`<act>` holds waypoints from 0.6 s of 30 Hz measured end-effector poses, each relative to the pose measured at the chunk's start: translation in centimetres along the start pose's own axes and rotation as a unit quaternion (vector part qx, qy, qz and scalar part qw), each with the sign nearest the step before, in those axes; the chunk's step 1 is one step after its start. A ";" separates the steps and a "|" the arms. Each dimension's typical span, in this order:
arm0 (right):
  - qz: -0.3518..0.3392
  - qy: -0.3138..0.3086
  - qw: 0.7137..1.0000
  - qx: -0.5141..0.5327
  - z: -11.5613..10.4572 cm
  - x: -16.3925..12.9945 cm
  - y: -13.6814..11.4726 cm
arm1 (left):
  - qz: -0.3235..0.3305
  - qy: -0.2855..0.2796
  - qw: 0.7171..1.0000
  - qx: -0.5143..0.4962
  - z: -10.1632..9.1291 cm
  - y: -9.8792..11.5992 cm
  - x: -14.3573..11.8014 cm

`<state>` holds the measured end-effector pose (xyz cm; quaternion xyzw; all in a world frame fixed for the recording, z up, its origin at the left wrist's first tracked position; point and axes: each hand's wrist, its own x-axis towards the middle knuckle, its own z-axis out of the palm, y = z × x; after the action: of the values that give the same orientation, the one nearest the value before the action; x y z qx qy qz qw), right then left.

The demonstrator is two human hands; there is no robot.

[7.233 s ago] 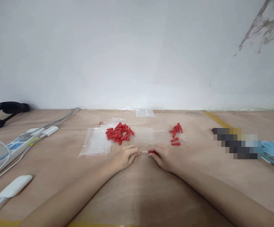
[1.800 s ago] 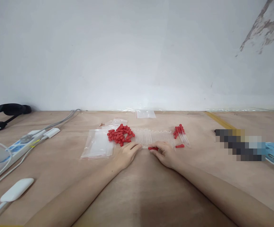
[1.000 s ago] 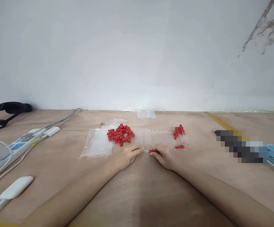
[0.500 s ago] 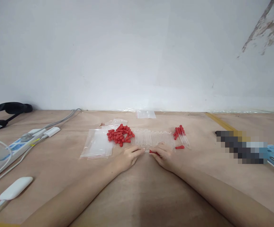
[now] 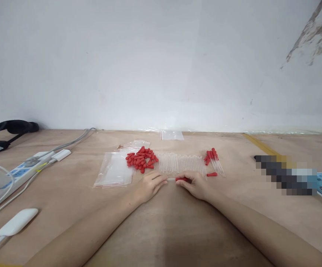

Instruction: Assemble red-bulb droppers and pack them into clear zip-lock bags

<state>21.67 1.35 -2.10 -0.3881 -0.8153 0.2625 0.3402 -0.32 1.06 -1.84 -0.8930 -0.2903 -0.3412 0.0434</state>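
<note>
Two bare hands meet low over the tan wooden tabletop, sharing one thin clear glass dropper tube: the left hand pinches its bare end between narrow fingertips, while the right hand is closed around the small red rubber bulb at the other end. The tube lies level between them, just above the table and just in front of the row of loose clear tubes. It looks very light, stiff and brittle, likely to snap if bent or squeezed hard, and its smooth glass would slip easily, so the safest hold seems to be close to the joint, with force along its length. The bulb looks soft, grippy and springy, easy to pinch at its wide body. In colour the pair is plain: a transparent slender stem, tapering, and a matte bright red cap. To the left of the row lies a heap of loose red bulbs beside flat clear zip bags; to the right rest several finished droppers with red caps, and one stray bulb near the right hand.
</note>
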 end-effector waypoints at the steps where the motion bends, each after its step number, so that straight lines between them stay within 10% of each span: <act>1: -0.002 -0.008 1.000 -0.008 0.0 0.0 -0.1 | 0.011 -0.002 1.000 -0.001 0.0 0.0 0.0; 18: -0.078 -0.027 0.993 -0.087 0.3 0.3 -1.2 | 0.036 -0.004 0.999 0.001 0.5 0.1 0.0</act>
<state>20.78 0.90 -1.36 -0.3443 -0.8716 0.1736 0.3028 0.00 1.11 -2.24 -0.9042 -0.2580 -0.3360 0.0553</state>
